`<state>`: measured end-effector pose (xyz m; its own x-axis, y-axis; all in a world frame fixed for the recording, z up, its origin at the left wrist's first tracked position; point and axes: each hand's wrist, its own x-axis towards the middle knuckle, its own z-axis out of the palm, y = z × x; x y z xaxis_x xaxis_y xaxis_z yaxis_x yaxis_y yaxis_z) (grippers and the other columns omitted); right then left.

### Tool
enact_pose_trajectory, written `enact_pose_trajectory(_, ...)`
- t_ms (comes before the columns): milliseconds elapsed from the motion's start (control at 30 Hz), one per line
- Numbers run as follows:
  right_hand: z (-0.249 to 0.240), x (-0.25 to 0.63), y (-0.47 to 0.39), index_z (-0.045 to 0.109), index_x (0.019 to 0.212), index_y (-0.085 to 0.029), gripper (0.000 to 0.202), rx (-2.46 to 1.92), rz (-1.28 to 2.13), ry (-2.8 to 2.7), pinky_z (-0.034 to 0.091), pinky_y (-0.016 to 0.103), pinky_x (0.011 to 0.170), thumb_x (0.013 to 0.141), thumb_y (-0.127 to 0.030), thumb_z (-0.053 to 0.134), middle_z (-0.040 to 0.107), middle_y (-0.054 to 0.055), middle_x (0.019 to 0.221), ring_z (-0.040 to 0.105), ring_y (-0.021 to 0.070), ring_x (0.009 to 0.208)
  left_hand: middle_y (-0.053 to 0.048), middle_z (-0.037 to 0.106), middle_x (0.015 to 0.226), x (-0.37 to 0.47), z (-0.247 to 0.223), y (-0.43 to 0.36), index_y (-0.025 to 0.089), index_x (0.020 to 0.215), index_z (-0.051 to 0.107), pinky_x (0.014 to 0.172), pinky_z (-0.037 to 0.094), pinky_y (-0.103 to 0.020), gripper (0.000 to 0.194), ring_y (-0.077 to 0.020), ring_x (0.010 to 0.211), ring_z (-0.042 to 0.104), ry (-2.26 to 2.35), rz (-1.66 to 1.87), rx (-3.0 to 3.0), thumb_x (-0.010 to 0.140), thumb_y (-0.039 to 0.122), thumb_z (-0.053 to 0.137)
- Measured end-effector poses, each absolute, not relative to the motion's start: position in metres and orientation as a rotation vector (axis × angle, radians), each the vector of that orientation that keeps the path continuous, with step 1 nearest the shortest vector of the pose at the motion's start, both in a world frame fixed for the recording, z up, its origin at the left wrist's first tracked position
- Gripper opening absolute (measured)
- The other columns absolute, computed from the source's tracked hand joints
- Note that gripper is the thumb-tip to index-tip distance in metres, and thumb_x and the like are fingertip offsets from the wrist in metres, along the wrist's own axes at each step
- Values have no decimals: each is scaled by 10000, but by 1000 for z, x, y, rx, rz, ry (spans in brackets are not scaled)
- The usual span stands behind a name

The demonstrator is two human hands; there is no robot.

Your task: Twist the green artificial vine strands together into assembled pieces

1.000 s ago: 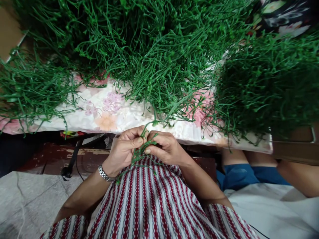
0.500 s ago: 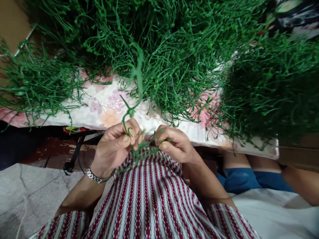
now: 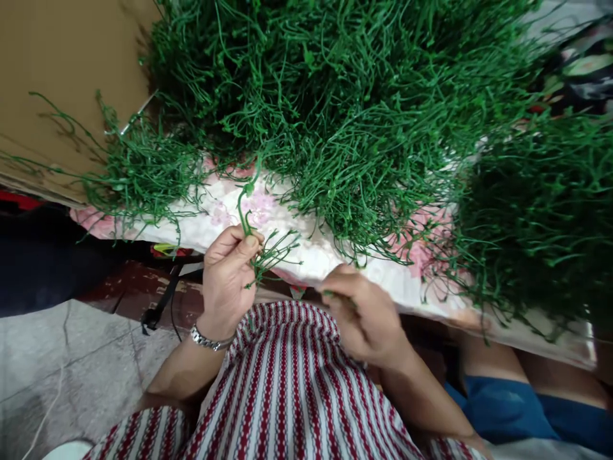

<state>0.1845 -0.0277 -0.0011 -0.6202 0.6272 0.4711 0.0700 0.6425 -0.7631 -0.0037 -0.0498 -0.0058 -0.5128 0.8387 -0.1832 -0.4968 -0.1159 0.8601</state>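
My left hand (image 3: 230, 275), with a metal watch at the wrist, pinches a green artificial plant stem (image 3: 242, 207) between thumb and fingers. One end of the stem reaches up toward the heap, while a fan of thin branching sprigs (image 3: 278, 250) sticks out to the right below the fingertips. To the right and apart from it, my right hand (image 3: 364, 313) is curled closed and blurred by motion. Bits of green show between its fingers, seemingly small plastic sprigs; most of what it holds is hidden.
A large heap of green plastic sprigs (image 3: 335, 83) covers the back of a table with a floral cloth (image 3: 306, 255). Smaller piles lie at left (image 3: 143, 166) and right (image 3: 541, 217). A cardboard box (image 3: 62, 64) stands at upper left. Another person's knee in blue (image 3: 498, 399) is at lower right.
My right hand has drawn away from my left, down and to the right. The sprigs at my left hand now fan out freely. The view has shifted, so the table appears farther right.
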Motion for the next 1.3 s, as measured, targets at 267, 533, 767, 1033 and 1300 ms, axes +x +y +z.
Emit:
enact_pose_trajectory(267, -39, 140, -29, 561, 998, -150, 147, -634, 81, -2423, 391, 258, 534, 855, -169, 529, 508, 2, 677, 468, 128, 596, 25, 586, 691, 1, 0, -47, 150, 676, 554, 607, 460, -172, 122, -63, 616, 544, 1067, 1828, 255, 685, 127, 673)
enact_pose_trajectory(533, -43, 146, -25, 584, 802, -146, 63, -582, 416, -2281, 339, 239, 508, 840, -152, 535, 471, -3, 632, 429, 105, 556, 35, 550, 693, 11, -1, -39, 160, 700, 549, 640, 486, -186, 102, -71, 646, 556, 870, 1751, 177, 707, 115, 640)
enact_pose_trajectory(767, -9, 181, -9, 569, 766, -162, 97, -674, 1175, -1735, 373, 230, 558, 846, -215, 557, 517, -3, 658, 476, 101, 590, -35, 638, 781, 2, 0, -45, 162, 862, 661, 634, 473, -247, 145, -127, 678, 578, 1332, 1479, 1036, 817, 270, 575)
enact_pose_trajectory(1033, 0, 186, -7, 599, 723, -147, 256, -740, 1648, -1445, 353, 193, 500, 762, -390, 671, 528, -13, 623, 436, 73, 529, -83, 578, 963, 18, 5, -41, 182, 1065, 580, 883, 447, -422, 355, -212, 956, 532, 1290, 1493, 2389, 744, 31, 569)
enact_pose_trajectory(1300, 3, 190, -7, 602, 709, -139, 246, -729, 1719, -1402, 331, 165, 454, 736, -360, 706, 503, -33, 580, 412, 49, 483, -82, 587, 926, 21, -2, -30, 175, 1030, 564, 819, 464, -366, 244, -192, 923, 544, 969, 1379, 2063, 815, 77, 507)
